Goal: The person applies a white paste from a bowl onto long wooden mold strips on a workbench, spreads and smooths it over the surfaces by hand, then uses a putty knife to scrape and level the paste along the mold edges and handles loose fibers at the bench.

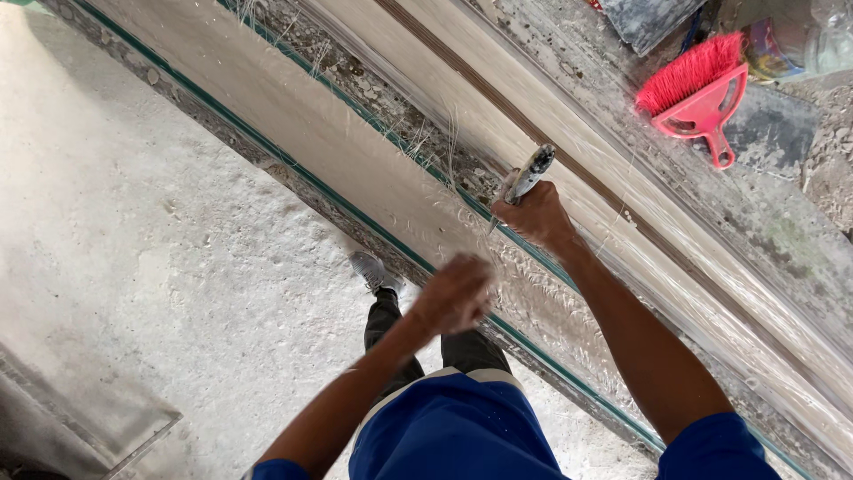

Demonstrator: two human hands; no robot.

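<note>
Plastic-wrapped planks (373,169) run diagonally across the frame; the right hand (536,216) clamps a knife (528,175) upright on the wrap, nearer than the blurred left hand (453,293), whose grip cannot be told.

We see bright, soft daylight all over. White floor (133,222) looks washed out. Shadows faint. Left hand (453,293) blurry, smeared. Right hand (536,216) sharper. Lines bend near edges.

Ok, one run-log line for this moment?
right hand: grips knife, blade at wrapped panel | left hand: blurred, empty, near panel edge | pink brush beyond
</note>
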